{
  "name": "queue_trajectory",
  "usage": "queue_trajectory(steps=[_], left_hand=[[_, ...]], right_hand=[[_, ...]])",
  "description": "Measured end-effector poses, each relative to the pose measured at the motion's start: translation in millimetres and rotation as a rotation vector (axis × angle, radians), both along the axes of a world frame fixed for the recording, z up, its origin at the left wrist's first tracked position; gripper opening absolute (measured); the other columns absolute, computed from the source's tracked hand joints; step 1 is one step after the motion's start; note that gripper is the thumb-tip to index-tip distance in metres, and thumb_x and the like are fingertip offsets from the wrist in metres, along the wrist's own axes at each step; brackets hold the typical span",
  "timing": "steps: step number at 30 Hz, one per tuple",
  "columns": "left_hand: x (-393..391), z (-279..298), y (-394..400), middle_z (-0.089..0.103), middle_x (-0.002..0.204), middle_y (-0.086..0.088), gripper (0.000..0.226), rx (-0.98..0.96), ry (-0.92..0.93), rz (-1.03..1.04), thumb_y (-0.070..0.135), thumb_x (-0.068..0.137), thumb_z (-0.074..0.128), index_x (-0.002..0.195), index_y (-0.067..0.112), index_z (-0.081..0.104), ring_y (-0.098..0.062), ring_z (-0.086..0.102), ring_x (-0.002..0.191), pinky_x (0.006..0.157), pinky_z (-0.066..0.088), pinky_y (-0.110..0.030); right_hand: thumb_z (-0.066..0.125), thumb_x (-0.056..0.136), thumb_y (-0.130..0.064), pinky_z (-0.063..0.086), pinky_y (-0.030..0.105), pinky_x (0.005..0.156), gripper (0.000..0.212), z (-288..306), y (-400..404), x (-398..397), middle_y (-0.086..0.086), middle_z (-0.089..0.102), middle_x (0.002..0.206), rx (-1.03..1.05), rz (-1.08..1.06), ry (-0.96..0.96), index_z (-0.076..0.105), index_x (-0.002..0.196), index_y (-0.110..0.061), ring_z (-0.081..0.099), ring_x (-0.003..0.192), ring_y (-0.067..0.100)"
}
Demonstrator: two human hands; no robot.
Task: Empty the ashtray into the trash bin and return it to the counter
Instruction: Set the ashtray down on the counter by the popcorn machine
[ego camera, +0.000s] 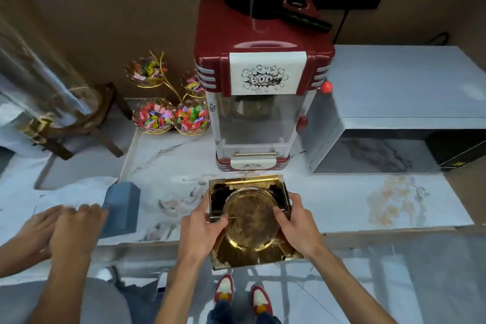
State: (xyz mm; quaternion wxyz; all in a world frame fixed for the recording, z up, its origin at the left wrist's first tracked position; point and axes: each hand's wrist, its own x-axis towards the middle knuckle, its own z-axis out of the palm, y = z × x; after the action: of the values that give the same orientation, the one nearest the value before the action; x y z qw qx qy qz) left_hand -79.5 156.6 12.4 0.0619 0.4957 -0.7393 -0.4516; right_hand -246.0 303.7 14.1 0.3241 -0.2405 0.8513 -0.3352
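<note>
Both hands, left hand (202,229) and right hand (297,223), gripped the square gold glass ashtray (251,221) before the red popcorn machine (263,81), best kept level.

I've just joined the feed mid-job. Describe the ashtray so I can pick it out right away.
Find the red popcorn machine marked BOOM at the back of the marble counter. Directly in front of it, at the counter's near edge, the left hand and right hand hold the ashtray by its sides. It is the only gold, mirror-shiny square piece, with a round dish in its middle.
</note>
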Motion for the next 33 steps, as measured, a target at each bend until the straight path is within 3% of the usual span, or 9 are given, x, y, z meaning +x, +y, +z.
queue_trajectory(steps=[3,6,10,13,16,20,26,29,33], left_hand=[[-3.2,-15.3,-18.0,0.076,0.083,0.002,0.080,0.031,-0.030,-0.020,0.033,0.090,0.071,0.157,0.026,0.028,-0.018,0.076,0.062,0.059,0.064,-0.028],[-6.4,-28.5,-29.1,0.073,0.075,0.006,0.080,0.013,-0.095,-0.036,0.036,0.091,0.069,0.158,0.026,0.026,-0.007,0.072,0.058,0.060,0.061,-0.019],[-11.9,-47.4,-44.2,0.077,0.114,-0.003,0.085,-0.007,-0.093,-0.037,0.038,0.088,0.072,0.158,0.029,0.024,0.003,0.067,0.053,0.069,0.058,-0.018],[-18.5,-55.6,-53.7,0.075,0.091,0.014,0.078,0.054,-0.039,-0.040,0.030,0.087,0.075,0.154,0.031,0.035,-0.003,0.072,0.057,0.057,0.058,-0.013],[-24.4,-57.5,-60.1,0.054,0.070,0.033,0.072,0.034,-0.039,-0.040,0.024,0.085,0.078,0.149,0.028,0.044,0.013,0.066,0.056,0.044,0.044,-0.001],[-29.4,-62.8,-67.7,0.060,0.071,0.025,0.070,-0.006,-0.085,-0.072,0.026,0.086,0.075,0.149,0.026,0.045,0.007,0.062,0.046,0.043,0.041,0.001],[-33.9,-69.9,-76.1,0.073,0.082,0.005,0.067,-0.019,-0.175,-0.085,0.029,0.088,0.074,0.148,0.021,0.046,0.001,0.061,0.052,0.045,0.044,-0.004],[-37.0,-71.4,-79.6,0.069,0.081,0.006,0.061,-0.039,-0.217,-0.099,0.028,0.088,0.074,0.143,0.016,0.051,0.001,0.061,0.055,0.051,0.049,-0.005],[-44.3,-73.6,-82.9,0.078,0.106,-0.005,0.066,-0.097,-0.277,-0.083,0.029,0.088,0.075,0.147,0.015,0.048,-0.018,0.076,0.084,0.080,0.060,-0.028]], right_hand=[[0.051,0.101,-0.032,0.048,0.009,0.065,0.051,-11.3,-18.6,-1.7,-0.008,0.064,0.105,0.033,-0.042,-0.056,0.029,0.146,-0.021,0.061,0.078,0.002],[0.053,0.100,-0.032,0.051,0.020,0.077,0.051,-23.7,-33.3,-4.1,0.002,0.065,0.122,0.088,-0.077,-0.081,0.032,0.144,-0.019,0.066,0.103,0.021],[0.054,0.100,-0.030,0.045,0.007,0.053,0.040,-42.7,-47.0,-9.2,0.001,0.065,0.109,0.140,-0.028,-0.056,0.038,0.133,-0.016,0.058,0.076,0.005],[0.053,0.100,-0.029,0.046,0.011,0.049,0.039,-55.6,-56.1,-14.3,-0.003,0.060,0.098,0.199,0.007,-0.026,0.037,0.132,-0.012,0.056,0.072,0.007],[0.054,0.100,-0.026,0.054,0.019,0.069,0.039,-64.5,-66.8,-18.2,0.006,0.061,0.112,0.239,0.021,-0.007,0.039,0.132,-0.009,0.061,0.091,0.017],[0.059,0.097,-0.027,0.050,0.028,0.088,0.042,-70.3,-78.3,-20.9,0.012,0.052,0.128,0.272,0.016,0.066,0.045,0.132,-0.008,0.056,0.114,0.027],[0.070,0.089,-0.026,0.033,0.010,0.048,0.022,-76.7,-88.0,-28.2,0.002,0.057,0.087,0.282,0.007,0.141,0.058,0.099,-0.011,0.050,0.064,0.007],[0.073,0.087,-0.028,0.034,0.012,0.047,0.022,-77.9,-94.0,-31.6,-0.004,0.054,0.073,0.311,0.022,0.182,0.055,0.085,-0.015,0.050,0.059,0.007],[0.070,0.087,-0.040,0.041,0.021,0.054,0.025,-77.4,-97.5,-31.8,-0.005,0.058,0.073,0.390,0.050,0.294,0.055,0.081,-0.021,0.053,0.059,0.010]])
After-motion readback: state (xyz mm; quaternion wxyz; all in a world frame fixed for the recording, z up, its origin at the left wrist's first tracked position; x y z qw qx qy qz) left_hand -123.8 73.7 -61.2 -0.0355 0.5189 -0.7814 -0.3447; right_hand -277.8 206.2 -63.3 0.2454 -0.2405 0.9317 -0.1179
